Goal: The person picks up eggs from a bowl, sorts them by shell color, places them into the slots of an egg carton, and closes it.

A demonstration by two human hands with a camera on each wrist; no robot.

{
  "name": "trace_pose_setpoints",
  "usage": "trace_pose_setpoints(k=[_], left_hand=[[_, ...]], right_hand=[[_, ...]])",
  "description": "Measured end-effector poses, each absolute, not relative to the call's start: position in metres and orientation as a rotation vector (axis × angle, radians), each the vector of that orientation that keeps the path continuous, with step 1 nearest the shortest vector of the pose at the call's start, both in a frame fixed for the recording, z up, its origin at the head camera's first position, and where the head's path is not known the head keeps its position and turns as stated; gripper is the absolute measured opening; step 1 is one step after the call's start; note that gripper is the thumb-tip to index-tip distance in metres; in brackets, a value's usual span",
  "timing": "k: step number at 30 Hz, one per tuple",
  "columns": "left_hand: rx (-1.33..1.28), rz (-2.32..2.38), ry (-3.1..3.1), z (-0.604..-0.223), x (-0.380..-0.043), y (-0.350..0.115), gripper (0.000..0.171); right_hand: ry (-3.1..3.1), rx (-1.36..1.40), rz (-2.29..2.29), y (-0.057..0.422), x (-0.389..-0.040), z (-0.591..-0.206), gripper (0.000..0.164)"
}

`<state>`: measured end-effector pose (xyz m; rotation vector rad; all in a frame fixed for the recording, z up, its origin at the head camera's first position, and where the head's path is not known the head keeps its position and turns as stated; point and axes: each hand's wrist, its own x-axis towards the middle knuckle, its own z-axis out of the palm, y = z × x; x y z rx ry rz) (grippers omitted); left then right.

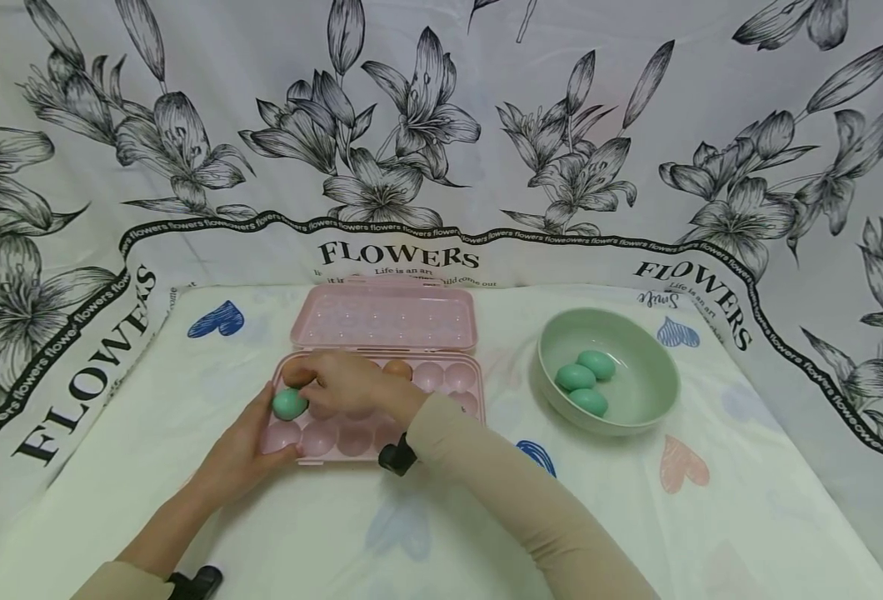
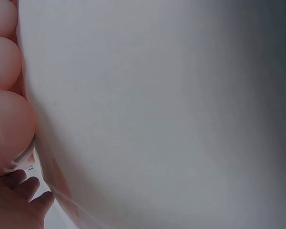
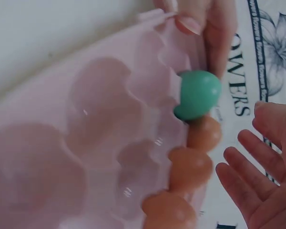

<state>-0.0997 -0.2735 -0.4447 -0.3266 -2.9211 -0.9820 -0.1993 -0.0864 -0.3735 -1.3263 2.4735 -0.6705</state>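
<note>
A pink egg carton (image 1: 370, 457) lies with its lid (image 1: 381, 317) folded back. In its left end sits a green egg (image 1: 289, 405), seen in the right wrist view beside brown eggs (image 3: 190, 169) along the back row. My left hand (image 1: 242, 446) grips the carton's front left corner, thumb at the front edge, fingers along the side. Over the carton reaches my right hand (image 1: 347, 383), its fingertips close to the green egg; in the right wrist view its fingers are loosely extended and hold nothing. The right hand hides part of the cups.
To the right stands a green bowl (image 1: 651, 375) with three green eggs (image 1: 576, 377) inside. A white cloth with printed hearts (image 1: 685, 464) covers the table. Behind it hangs a flower-printed cloth (image 1: 486, 183).
</note>
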Motion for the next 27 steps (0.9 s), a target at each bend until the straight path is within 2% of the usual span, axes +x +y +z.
trace_pose_setpoints(k=[5,15,27], left_hand=[[-0.333,-0.982,-2.914,-0.444,-0.1,-0.273,0.104],[-0.306,-0.971,-2.931,-0.445,-0.101,-0.274,0.105],[-0.279,-0.951,-2.964,-0.447,-0.101,-0.273,0.106]], right_hand=[[2.587,-1.342,-0.648,-0.073,-0.208,-0.353,0.034],[2.687,-1.387,-0.621,-0.028,-0.233,-0.32,0.035],[2.786,-1.302,-0.716,0.045,-0.26,-0.315,0.037]])
